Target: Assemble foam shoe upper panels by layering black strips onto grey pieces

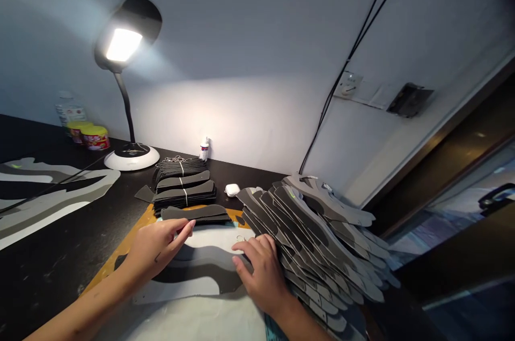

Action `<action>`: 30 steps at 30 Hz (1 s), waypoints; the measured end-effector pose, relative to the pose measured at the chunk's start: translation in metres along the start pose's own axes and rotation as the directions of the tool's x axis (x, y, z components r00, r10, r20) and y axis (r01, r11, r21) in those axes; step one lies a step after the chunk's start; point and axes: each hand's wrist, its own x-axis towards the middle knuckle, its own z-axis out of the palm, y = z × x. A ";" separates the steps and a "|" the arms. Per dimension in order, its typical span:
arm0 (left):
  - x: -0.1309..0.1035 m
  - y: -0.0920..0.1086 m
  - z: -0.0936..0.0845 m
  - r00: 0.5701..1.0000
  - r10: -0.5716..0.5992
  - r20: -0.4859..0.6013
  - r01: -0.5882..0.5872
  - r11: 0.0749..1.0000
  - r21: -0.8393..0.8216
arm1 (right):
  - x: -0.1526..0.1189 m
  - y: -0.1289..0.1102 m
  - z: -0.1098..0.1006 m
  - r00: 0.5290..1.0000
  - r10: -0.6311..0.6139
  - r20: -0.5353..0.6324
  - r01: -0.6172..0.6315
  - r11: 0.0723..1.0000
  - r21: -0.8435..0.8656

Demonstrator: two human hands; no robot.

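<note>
My left hand (156, 247) is closed, thumb and index finger pinched together, at the near edge of a small pile of dark strips (201, 213). Whatever the pinch holds is too small to make out. On the right, my right hand (261, 271) is loosely curved, with a gap between thumb and index finger and nothing visible in it. Its fingertips are over the right end of a flat piece with wavy grey, dark and white bands (201, 266). Beside the index finger lies a small ring-shaped thing (240, 238). Under the piece is a whitish sheet (193, 317).
Rubber-banded stacks of dark strips (185, 193) stand behind my left hand. A large fanned pile of grey layered pieces (314, 244) lies right. Farther back are a lit desk lamp (131, 157), a small bottle (205, 149), a white case (232, 190) and yellow-lidded tubs (95, 138).
</note>
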 end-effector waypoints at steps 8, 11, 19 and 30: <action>0.004 -0.008 0.004 0.998 -0.054 0.038 0.055 0.998 -0.035 | 0.000 0.001 -0.004 0.999 0.019 0.027 -0.020 0.999 0.026; 0.004 -0.009 0.006 0.999 -0.039 0.038 0.041 0.999 -0.033 | 0.000 0.002 -0.003 0.999 0.025 0.048 -0.027 0.999 0.034; 0.007 -0.009 0.002 0.997 -0.033 0.064 0.035 0.999 -0.032 | 0.004 0.002 0.001 0.998 0.035 0.050 -0.037 0.999 0.038; 0.005 -0.019 0.015 0.999 0.024 0.022 -0.022 0.997 -0.069 | 0.003 0.003 0.000 0.994 0.057 0.098 -0.064 0.996 0.069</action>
